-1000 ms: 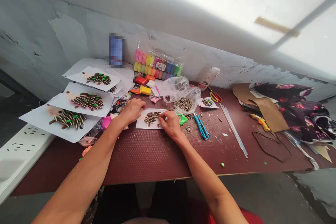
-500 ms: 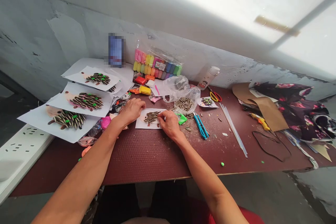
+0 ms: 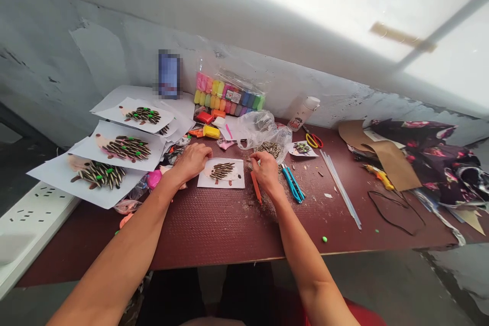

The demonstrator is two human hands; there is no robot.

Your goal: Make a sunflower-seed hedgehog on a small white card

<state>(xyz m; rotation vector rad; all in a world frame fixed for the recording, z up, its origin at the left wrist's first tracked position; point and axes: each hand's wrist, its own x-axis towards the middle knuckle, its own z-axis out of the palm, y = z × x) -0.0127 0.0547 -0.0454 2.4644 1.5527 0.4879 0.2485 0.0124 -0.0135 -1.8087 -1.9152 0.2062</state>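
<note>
A white card with a clay hedgehog and rows of striped seeds lies flat on the dark red table. My left hand rests at the card's upper left edge, fingers bent together; what they hold, if anything, is hidden. To the right of the card, my right hand is at the near edge of the seed pile, its thumb and fingers drawn together; a seed may be between the tips, too small to tell. An orange tool lies beside that hand.
Stacked cards with seed hedgehogs stand at the left, near a power strip. Behind are coloured clay packs and a bottle. A blue cutter, scissors, clear sticks and a glue gun lie right.
My right hand has moved right, from the card to the seed pile, uncovering the card's right side. The orange tool now shows, and the green packet is hidden. My left hand has stayed in place.
</note>
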